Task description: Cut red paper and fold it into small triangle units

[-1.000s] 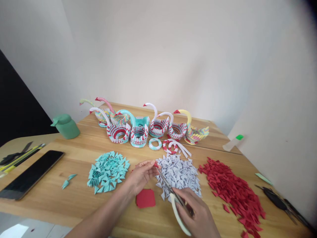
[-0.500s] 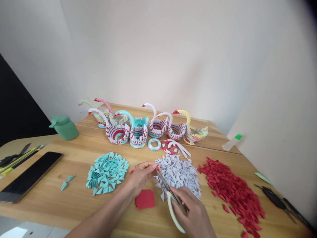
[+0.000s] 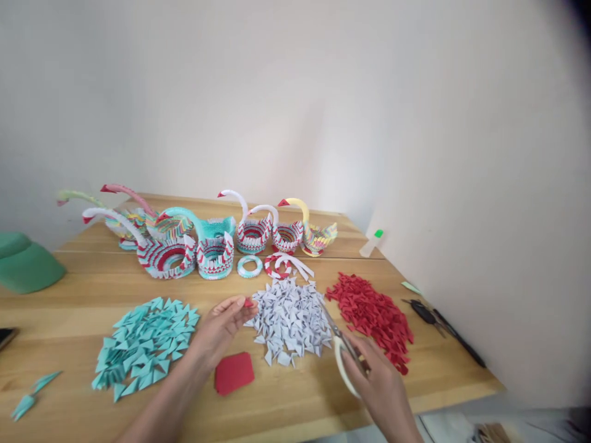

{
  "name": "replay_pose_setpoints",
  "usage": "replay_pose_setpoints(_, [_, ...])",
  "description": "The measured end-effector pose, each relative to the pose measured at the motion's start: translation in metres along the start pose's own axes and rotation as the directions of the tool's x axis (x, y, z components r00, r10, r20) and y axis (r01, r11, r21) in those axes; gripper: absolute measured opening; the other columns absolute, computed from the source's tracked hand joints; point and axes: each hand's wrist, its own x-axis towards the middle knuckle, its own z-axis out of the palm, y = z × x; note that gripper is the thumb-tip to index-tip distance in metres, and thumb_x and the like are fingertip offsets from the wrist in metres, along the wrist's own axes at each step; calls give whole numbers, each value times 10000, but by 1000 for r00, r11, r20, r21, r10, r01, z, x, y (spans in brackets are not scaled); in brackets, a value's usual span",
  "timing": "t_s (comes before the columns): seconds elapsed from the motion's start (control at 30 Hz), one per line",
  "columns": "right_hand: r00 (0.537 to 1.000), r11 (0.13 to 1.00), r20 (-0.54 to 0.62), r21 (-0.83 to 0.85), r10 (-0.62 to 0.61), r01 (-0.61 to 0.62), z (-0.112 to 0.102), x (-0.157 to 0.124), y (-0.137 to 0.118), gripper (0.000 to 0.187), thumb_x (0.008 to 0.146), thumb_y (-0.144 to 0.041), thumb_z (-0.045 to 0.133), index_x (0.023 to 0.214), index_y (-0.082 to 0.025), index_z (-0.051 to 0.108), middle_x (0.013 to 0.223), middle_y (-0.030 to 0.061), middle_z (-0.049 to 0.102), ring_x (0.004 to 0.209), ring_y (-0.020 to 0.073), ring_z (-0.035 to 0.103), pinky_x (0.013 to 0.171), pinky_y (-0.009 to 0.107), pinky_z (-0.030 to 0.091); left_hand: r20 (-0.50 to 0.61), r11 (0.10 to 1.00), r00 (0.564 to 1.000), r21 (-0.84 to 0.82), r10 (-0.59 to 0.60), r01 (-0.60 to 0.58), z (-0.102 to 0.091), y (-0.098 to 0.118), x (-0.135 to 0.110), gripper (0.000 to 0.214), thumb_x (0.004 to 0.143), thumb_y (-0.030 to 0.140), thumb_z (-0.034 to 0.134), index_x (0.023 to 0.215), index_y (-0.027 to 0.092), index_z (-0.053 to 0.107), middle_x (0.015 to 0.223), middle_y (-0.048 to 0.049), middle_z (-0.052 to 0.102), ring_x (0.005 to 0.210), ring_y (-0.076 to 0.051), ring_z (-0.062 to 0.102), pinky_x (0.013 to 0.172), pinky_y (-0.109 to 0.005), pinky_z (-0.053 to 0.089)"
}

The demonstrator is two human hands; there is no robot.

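Observation:
Between the thumb and fingertips of my left hand (image 3: 226, 320) is a small red paper piece (image 3: 249, 303), at the left edge of the white folded paper triangles (image 3: 293, 323). My right hand (image 3: 376, 375) is closed round the white-handled scissors (image 3: 344, 363). Their blades point up and left over the right side of the white pile, apart from the red piece; they look nearly or fully closed. Below my left hand a red paper square (image 3: 234, 373) with cut corners lies on the table. Teal triangles (image 3: 148, 344) are heaped to the left, red triangles (image 3: 369, 314) to the right.
Several paper swans (image 3: 215, 252) stand along the back of the wooden table (image 3: 295, 400). In front of them lie a teal-white ring (image 3: 250, 266) and a red-white ring (image 3: 277, 266). A green container (image 3: 28, 264) is at far left; black-handled tools (image 3: 425, 312) lie at right.
The view has turned right. The scissors have moved away from the red paper piece, rightward from my left hand. My left hand keeps hold of the piece.

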Motion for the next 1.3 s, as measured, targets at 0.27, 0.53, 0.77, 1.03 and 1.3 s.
replay_pose_setpoints(0.27, [987,952,5,-264,-159,155,3,-17,68,275,882,-380,469,931,-204,674,810,88,702,678,221,682,559,300,544,66,985,997,163,47,-57,9,-4,-5,221,670,313,765,768,120,721,696,-49,681,619,-127,585,674,-259,468])
replay_pose_setpoints(0.53, [951,943,78,175,-299,282,-6,40,-60,223,909,-277,490,1064,-223,641,974,74,679,906,200,636,790,322,518,260,680,936,644,236,-350,49,14,-47,71,696,252,726,730,206,769,730,-71,722,701,-213,615,693,-285,433])
replay_pose_setpoints(0.77, [927,839,93,465,-364,283,6,51,-111,150,905,-214,513,881,-209,662,766,34,635,734,161,602,645,270,482,467,367,842,758,270,-539,42,17,-72,195,815,243,608,945,273,750,873,-84,726,805,-240,631,768,-304,421])
replay_pose_setpoints(1.03, [919,831,157,500,-361,241,21,40,-105,156,917,-216,498,833,-206,629,768,27,610,743,163,577,668,280,452,530,235,805,774,266,-588,28,5,-75,247,860,225,547,1027,285,720,912,-90,724,820,-225,638,749,-281,430])
replay_pose_setpoints(1.3, [871,831,192,446,-452,332,46,5,-110,237,950,-173,396,771,-183,552,737,35,549,710,167,514,624,278,404,563,263,778,734,279,-626,-2,-17,-93,245,871,216,527,1029,261,709,830,-83,716,755,-190,645,713,-247,471])
